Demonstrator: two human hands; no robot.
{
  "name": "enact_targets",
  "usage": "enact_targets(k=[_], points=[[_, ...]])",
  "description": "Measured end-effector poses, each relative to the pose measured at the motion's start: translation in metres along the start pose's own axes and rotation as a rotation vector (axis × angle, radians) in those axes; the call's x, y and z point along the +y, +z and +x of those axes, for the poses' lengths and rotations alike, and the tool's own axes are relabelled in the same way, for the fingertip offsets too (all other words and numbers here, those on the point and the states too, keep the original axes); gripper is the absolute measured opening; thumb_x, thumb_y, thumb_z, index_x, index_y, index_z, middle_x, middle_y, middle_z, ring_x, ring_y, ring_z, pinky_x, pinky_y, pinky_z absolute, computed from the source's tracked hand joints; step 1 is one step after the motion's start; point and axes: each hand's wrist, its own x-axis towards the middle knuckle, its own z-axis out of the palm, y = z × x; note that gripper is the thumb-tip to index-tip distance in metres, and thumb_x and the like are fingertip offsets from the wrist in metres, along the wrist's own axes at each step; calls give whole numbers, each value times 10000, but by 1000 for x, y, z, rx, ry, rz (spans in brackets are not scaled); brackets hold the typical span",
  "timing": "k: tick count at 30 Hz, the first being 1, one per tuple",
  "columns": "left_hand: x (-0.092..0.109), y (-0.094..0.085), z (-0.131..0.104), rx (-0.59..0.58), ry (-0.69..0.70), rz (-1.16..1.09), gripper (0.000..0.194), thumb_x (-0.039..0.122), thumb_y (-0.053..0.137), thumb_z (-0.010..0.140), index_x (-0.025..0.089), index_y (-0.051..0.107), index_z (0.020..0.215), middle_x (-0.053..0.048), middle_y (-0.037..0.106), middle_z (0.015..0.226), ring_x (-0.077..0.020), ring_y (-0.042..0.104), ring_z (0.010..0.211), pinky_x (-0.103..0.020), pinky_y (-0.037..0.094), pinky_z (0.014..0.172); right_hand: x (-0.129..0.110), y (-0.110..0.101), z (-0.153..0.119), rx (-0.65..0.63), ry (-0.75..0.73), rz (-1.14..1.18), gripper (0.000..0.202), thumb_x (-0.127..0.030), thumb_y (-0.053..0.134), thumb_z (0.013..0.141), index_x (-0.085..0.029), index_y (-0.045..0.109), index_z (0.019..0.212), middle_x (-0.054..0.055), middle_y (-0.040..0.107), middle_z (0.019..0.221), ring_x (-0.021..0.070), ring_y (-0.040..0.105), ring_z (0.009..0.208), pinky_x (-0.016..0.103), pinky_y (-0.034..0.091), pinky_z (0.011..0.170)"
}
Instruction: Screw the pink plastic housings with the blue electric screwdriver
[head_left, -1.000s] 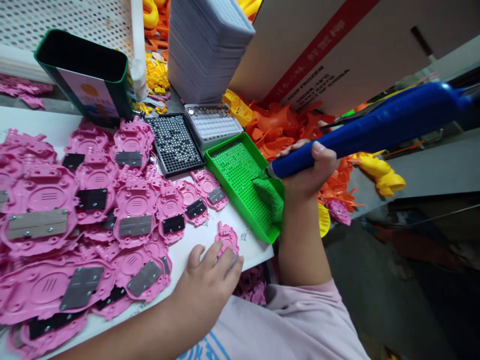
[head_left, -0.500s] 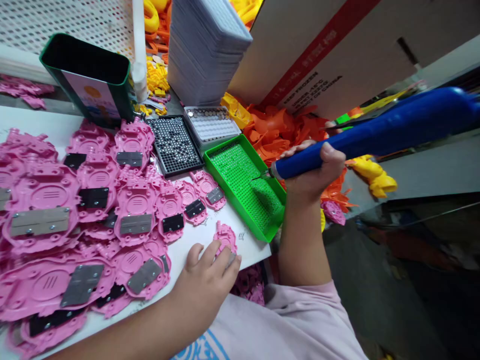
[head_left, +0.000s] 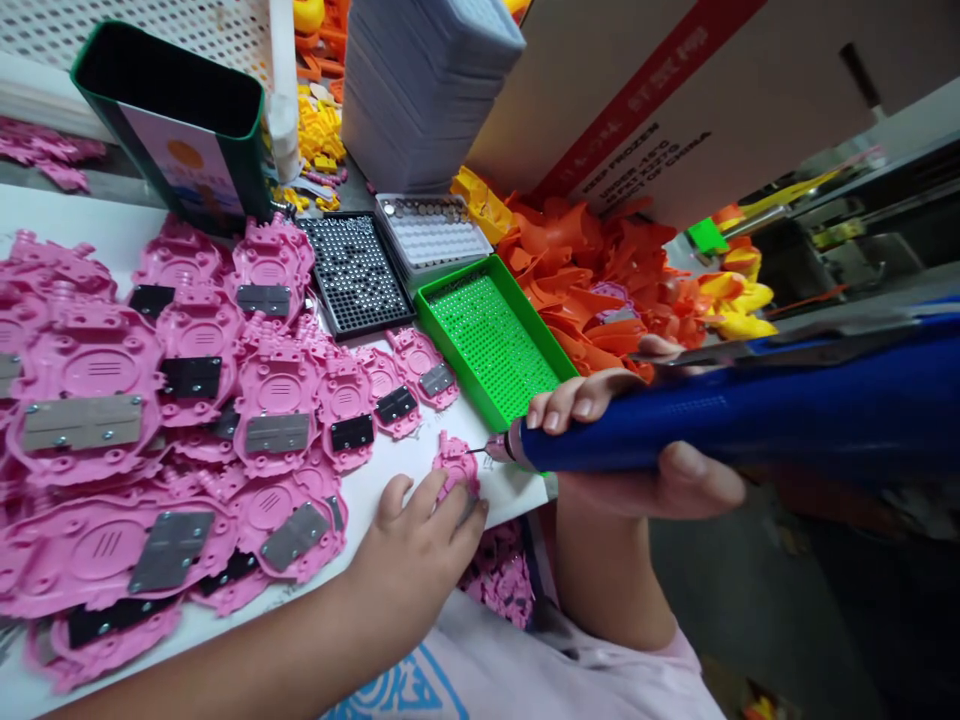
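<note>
Item: left hand (head_left: pixel 420 555), fingers bent but spread, not gripping; I am seeing them resting over a small pink part (head_left: pixel 453 456), which is lying on the white counter (head_left: pixel 405 458) near the green tray (head_left: pixel 454 358).
Item: right hand (head_left: pixel 626 493), closed around a blue screwdriver (head_left: pixel 637 425); its bit (head_left: pixel 477 451) is pointing at the part, contact unclear.
Hazards, as I am judging them: bit skidding into nearby fingertips, from its slanting approach; part twisting, from light pressure; screw falling, from an unsteady tip, though I am not making out any screw there.
</note>
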Motion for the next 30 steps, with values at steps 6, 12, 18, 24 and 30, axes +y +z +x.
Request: enact_targets(k=[6,12,18,24,30], points=[[-1,0,0,-17,12,-9,255,272,555,911,247,646,1148,0,706,1113,-228,504,1077,-385,285,846,9,-6,-2,-16,20,34,243,-386,661,680,-215,713,844,-3,612,667,153,603,567,309,516,558],[-2,-2,1,-28,14,-5,268,285,565,907,243,638,1161,-10,701,1127,-227,506,1076,-385,285,846,13,-8,-6,-51,-24,36,259,-359,641,716,-232,679,939,-5,602,687,156,594,570,318,515,550],[3,-1,4,-26,0,39,228,274,553,926,254,645,1133,4,695,1109,-205,530,1052,-378,302,819,15,4,-18,-116,-124,-58,368,-339,668,740,-266,587,1091,-16,577,697,160,571,563,330,510,522],[4,0,2,-48,35,98,250,294,572,920,255,626,1161,-13,674,1127,-209,531,1071,-376,321,817,18,4,-19,-161,-147,-37,364,-360,693,738,-269,592,1075,-27,559,665,148,552,539,309,497,505],[7,-3,2,-113,67,89,244,264,546,930,223,617,1160,-58,667,1062,-214,547,1032,-368,348,830,11,-4,-11,-161,1,-9,270,-433,675,693,-189,666,807,20,574,636,170,576,571,340,495,546]])
